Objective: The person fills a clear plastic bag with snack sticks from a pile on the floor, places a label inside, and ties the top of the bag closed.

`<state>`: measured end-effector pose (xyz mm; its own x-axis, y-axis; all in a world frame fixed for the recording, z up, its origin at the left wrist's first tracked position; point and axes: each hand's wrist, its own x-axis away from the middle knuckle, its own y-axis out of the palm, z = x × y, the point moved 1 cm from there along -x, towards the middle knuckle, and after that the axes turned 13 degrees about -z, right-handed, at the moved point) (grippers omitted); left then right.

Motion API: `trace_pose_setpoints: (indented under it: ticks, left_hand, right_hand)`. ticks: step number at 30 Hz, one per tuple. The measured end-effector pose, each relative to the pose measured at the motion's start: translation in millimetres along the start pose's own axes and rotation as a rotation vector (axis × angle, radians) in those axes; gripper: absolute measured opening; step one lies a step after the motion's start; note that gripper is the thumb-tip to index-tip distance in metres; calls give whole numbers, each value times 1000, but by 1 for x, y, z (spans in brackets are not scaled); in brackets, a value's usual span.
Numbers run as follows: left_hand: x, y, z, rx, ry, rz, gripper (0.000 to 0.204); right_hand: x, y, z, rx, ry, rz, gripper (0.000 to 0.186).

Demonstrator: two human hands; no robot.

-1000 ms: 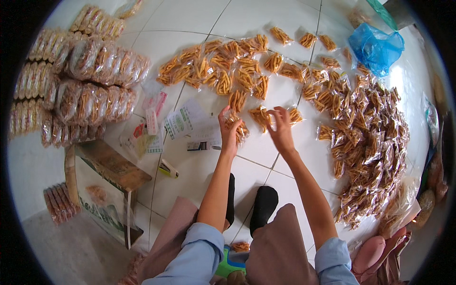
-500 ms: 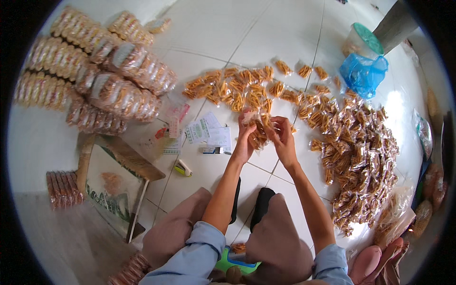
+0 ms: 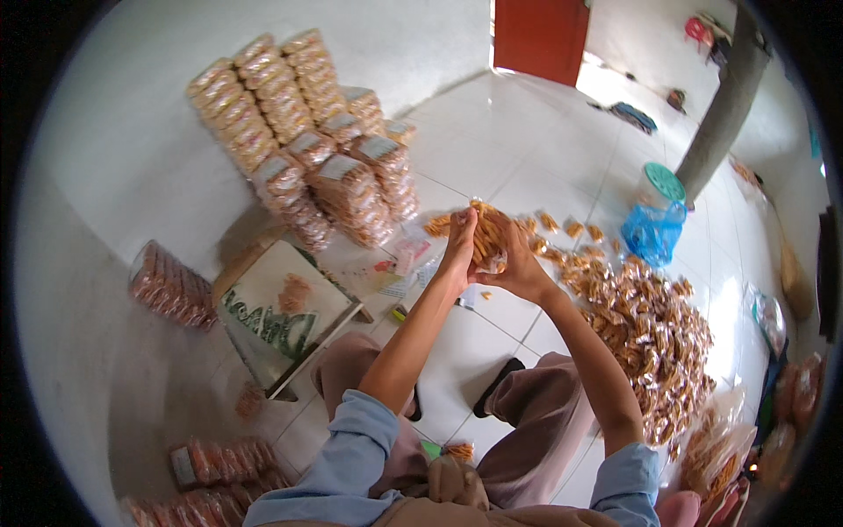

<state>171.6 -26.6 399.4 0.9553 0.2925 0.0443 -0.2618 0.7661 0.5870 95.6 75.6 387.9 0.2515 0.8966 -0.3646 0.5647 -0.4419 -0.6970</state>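
Note:
My left hand (image 3: pixel 457 250) and my right hand (image 3: pixel 518 263) are closed around clear packets of orange-brown stick snacks (image 3: pixel 486 239), held up in front of me between the palms. My fingers partly hide them, so I cannot tell how many packets there are. Beyond and beside my hands, more small snack packets (image 3: pixel 549 220) lie on the white tiles, running into a large heap (image 3: pixel 650 342) at my right. Paper slips and plastic wrappers (image 3: pixel 408 255) lie on the floor left of my hands, partly behind my arm, with a small green stapler (image 3: pixel 399 312) nearby.
Tall stacks of bundled packs (image 3: pixel 360 198) stand left, beside a printed carton (image 3: pixel 263 321) and more bundles (image 3: pixel 171 285). A blue plastic bag (image 3: pixel 650 237), lidded tub (image 3: pixel 663 180) and grey post (image 3: pixel 720 114) are right. A red door (image 3: pixel 536 39) is at the back.
Both hands have come together on the packets and lifted them. The camera has tilted up, bringing the door and back of the room into view.

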Motion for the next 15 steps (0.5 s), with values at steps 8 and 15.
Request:
trace_pose_setpoints:
  ticks: [8,15]
  left_hand:
    - [96,-93,51,-89,249,-23,55]
    - [167,-171,69,-314,541,312,44]
  right_hand:
    - [-46,93,-77,-237,-130,-9,69]
    - [-75,201,-118,-435,-196,-79,70]
